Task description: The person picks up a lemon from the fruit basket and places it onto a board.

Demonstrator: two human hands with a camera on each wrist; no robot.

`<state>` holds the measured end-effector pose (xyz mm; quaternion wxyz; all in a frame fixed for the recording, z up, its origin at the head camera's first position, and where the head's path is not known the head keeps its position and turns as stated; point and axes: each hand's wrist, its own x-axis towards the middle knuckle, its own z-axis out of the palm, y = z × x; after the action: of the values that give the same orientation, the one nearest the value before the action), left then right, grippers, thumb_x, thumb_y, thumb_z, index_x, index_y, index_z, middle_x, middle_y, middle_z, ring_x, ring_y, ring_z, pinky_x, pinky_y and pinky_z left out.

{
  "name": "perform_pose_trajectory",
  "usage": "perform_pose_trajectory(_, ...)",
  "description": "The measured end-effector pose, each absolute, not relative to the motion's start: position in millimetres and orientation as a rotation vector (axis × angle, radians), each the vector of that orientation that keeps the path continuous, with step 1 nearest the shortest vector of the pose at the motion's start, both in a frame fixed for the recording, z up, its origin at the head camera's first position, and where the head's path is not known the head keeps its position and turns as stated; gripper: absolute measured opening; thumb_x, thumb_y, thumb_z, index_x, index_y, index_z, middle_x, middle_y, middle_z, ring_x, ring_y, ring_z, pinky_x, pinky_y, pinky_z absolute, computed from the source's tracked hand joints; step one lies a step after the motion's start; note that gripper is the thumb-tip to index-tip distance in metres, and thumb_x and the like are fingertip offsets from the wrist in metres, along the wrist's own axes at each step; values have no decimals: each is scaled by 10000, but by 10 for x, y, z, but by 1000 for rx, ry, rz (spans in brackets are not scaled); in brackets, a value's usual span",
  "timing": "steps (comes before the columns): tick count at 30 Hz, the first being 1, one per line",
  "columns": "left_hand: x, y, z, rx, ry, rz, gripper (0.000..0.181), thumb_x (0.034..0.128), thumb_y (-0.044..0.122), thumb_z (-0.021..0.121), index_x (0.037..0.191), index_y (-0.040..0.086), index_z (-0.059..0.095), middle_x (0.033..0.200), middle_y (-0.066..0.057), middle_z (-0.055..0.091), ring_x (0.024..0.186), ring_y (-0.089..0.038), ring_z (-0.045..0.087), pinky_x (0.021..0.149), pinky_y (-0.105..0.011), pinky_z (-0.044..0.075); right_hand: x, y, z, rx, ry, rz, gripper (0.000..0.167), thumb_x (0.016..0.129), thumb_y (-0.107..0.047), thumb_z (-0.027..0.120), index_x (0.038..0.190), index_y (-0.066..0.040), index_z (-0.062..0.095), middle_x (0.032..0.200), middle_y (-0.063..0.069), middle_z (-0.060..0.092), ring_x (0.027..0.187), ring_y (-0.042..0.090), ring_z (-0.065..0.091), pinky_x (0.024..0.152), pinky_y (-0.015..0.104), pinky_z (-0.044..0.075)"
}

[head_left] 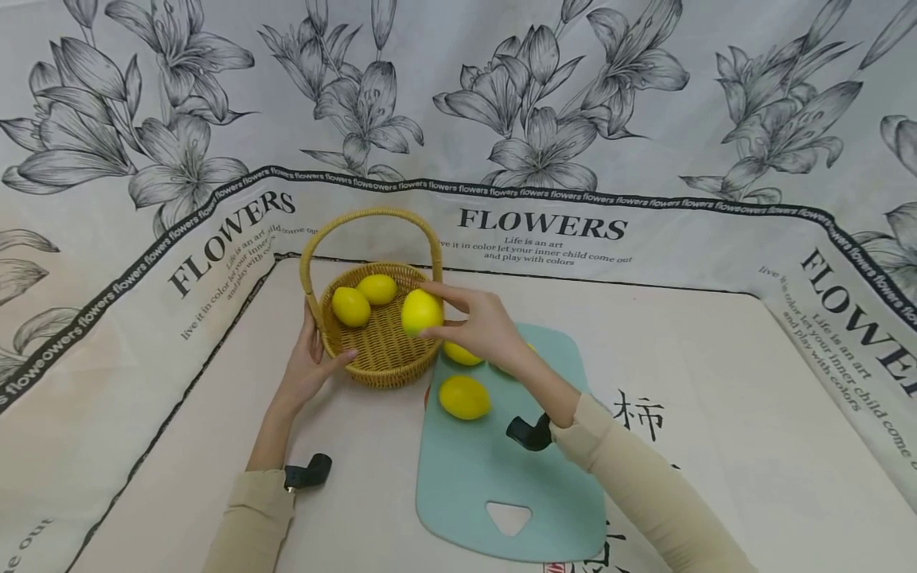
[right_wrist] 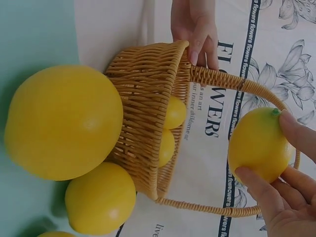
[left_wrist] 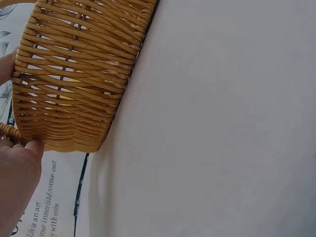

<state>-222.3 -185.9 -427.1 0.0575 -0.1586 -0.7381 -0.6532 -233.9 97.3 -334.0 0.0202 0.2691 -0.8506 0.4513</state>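
A yellow lemon with a greenish tip is pinched between the thumb and fingers of my right hand, above the right side of a wicker basket. In the right wrist view this lemon shows whole. My left hand grips the basket's left side, thumb over the rim and fingers outside, near the handle's foot. Two lemons lie inside the basket. Three more, one of them the nearest lemon, rest on a light-blue cutting board, partly hidden by my right hand.
The basket's tall arched handle stands upright over it. The board lies to the right, its triangular hole near the front edge. A white flower-printed cloth covers the table and rises behind as a backdrop.
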Motion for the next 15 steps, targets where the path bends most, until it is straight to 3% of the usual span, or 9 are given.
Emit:
perform_pose_trajectory(4, -2228, -1856, -4272, -488, -2232, -1983, 1089, 843, -89, 668, 1515, 100, -169, 1577, -89, -216, 1461, -218, -92, 1197, -357, 16, -2293, 1067, -3357, 828, -2628, 1404, 624, 793, -245, 804, 1368, -197, 566, 1391, -22, 533, 1290, 182, 478, 1014, 353, 472)
perform_pose_trajectory(11, -2355, -1929, -4479, -488, -2239, -1945, 1103, 856, -36, 688, 1524, 229, -148, 1585, 3, -195, 1463, -157, -67, 1193, -274, 40, -2240, 1211, -3391, 835, -2587, 1503, 641, 783, -190, 806, 1370, -118, 558, 1412, 3, 512, 1301, 200, 466, 966, 317, 506)
perform_pose_trajectory(15, -2286, -1893, -4357, -482, -2245, -1969, 1095, 855, -57, 675, 1520, 159, -169, 1582, -47, -207, 1463, -210, -79, 1199, -346, 19, -2197, 1284, -3405, 804, -2578, 1590, 641, 781, -142, 806, 1370, -110, 554, 1421, 14, 501, 1312, 225, 453, 926, 308, 530)
